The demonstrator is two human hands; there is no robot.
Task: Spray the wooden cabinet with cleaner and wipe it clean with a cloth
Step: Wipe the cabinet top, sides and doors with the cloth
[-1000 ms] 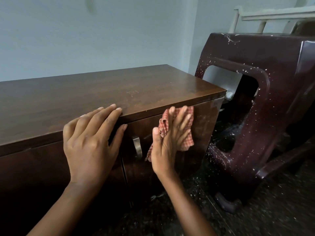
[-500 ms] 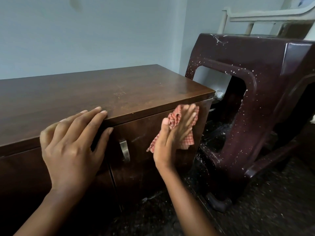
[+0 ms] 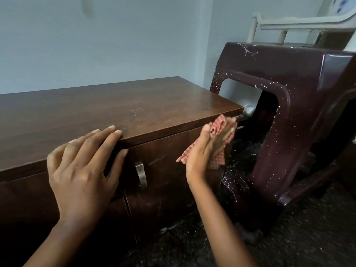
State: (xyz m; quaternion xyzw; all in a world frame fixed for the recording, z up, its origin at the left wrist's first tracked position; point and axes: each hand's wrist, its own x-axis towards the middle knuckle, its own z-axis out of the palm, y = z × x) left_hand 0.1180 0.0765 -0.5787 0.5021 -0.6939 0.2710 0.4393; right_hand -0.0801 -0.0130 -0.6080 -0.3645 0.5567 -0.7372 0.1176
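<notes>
The left hand (image 3: 81,170) lies flat at the cabinet (image 3: 115,108), near the middle of its front edge. Its fingers are straight and spread. Their tips rest on the cabinet's top, and the thumb points along the front just under the lip. It holds nothing.

Just right of that hand, a curved metal handle (image 3: 141,175) sits upright on the cabinet's right door, close to the seam between the doors. The door's dark face shows pale smears and streaks. The cabinet's top is brown wood grain with a few faint scratches near its right end.

Further right, at the upper right corner of the cabinet's front, the right hand (image 3: 208,151) presses a red check cloth (image 3: 219,121) against the door. Its fingers are straight and close together, reaching up towards the lip, palm to the wood. The cloth bunches beside the thumb and hangs out below the fingers, touching the cabinet's front.

Right of the cabinet, a maroon chair (image 3: 308,89) flecked with white spots stands close to the cabinet's end. A pale frame (image 3: 300,24) shows behind the chair. A plain wall (image 3: 96,45) runs behind the cabinet, and a dark speckled floor (image 3: 308,237) lies below it.
</notes>
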